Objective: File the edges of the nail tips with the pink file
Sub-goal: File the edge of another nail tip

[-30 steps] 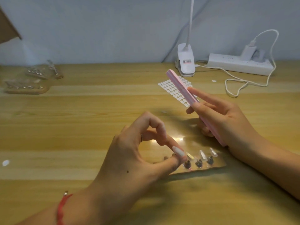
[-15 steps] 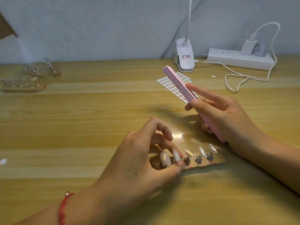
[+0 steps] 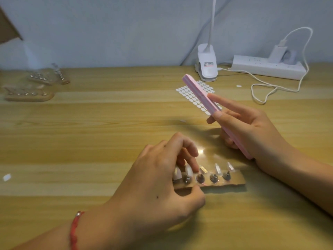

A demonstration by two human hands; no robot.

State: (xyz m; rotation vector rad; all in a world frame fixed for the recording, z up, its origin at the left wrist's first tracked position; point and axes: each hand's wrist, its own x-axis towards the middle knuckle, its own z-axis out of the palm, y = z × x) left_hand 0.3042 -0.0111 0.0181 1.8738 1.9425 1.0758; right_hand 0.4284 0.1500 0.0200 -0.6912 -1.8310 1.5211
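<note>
Now, from the head camera, we see the left hand (image 3: 155, 192) down on the brown cardboard strip (image 3: 234, 182), which lies on the pale wooden desk (image 3: 90, 141) at about five o'clock from the middle of the view. A second ago this hand was raised, pinching a white plastic nail tip (image 3: 188, 170) between thumb and finger. That tip now stands back on the strip, near its nine o'clock end. The hand is curled over that end, with the thumb at the strip's near edge and the forefinger down just beside the third tip. Whether it grips anything we cannot tell.

The right hand (image 3: 252, 130) has stayed up at two o'clock of the strip. Its fingers and thumb are clasped round the long pink block file (image 3: 196, 89), whose free end points towards eleven o'clock, well apart from every tip. We judge that one tip has been filed and put back, and the next is about to be chosen.

Counting, we find:
- five nail tips (image 3: 218, 168) on the strip, two opaque white and three clear, each on a dark lump of putty
- one file
- two further loaded strips (image 3: 27, 95) at ten o'clock
- one sheet of white oval adhesive tabs (image 3: 189, 94) behind the file
- one white clip lamp (image 3: 207, 65) and one white power strip (image 3: 266, 68) at one o'clock
</note>
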